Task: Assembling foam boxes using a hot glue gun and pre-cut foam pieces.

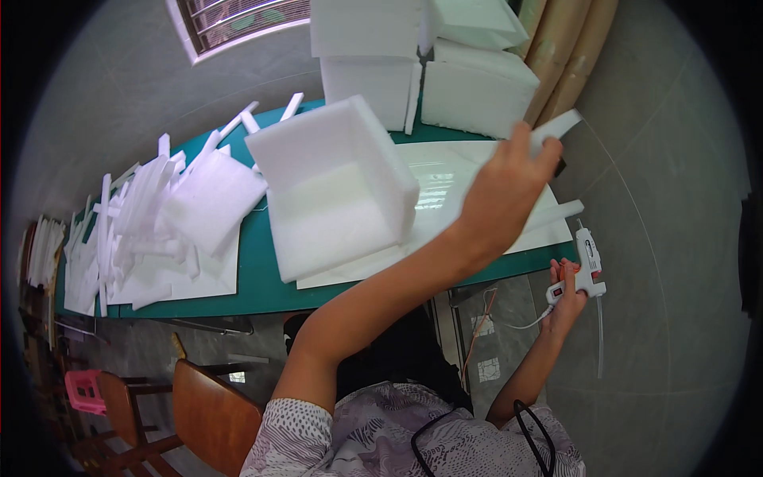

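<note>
My left arm reaches across to the far right, and my left hand (506,187) is closed on a white foam strip (566,123), whose end sticks out past the fingers. Lower at the right, beside the table edge, my right hand (566,298) grips a white glue gun (589,258) with its nozzle pointing up. A clear glue stick (600,338) hangs from its back, and a white cord runs off its handle. An open white foam box (330,191) stands tilted on the table, left of my left hand. Another foam strip (556,215) lies below that hand.
The green table (270,300) carries a white glossy board (445,163) and a heap of foam strips (143,199) with a square foam sheet (214,195). Foam boxes (477,83) are stacked behind, next to brown rolls (564,56). Wooden chairs (214,409) stand at the lower left.
</note>
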Motion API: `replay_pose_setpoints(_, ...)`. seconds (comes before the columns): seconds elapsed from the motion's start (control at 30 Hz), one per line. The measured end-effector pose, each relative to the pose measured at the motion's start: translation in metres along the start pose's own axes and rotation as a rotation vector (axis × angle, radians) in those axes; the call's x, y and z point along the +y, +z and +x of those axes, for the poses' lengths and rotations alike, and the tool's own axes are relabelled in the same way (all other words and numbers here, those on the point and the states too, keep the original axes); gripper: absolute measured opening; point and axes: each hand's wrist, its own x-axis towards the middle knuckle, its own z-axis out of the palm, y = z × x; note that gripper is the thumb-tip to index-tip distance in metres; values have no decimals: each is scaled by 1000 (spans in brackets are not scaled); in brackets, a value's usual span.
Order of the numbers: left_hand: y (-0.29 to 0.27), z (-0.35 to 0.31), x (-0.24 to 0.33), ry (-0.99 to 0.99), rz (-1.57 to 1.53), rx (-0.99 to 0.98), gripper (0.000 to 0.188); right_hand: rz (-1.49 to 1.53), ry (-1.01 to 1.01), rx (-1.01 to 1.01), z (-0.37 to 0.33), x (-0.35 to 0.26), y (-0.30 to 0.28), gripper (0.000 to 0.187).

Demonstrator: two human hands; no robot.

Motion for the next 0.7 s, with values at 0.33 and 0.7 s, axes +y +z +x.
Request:
replay_pose_setpoints(0.33, -213, -122, -83, -395, -494, 331, 44, -22, 42, -46, -7, -3, 1, 16)
replay_pose_setpoints(0.7, -237, -204, -100, -641, -397, 311, 33, -81, 64, -181, -20, -6, 26, 19)
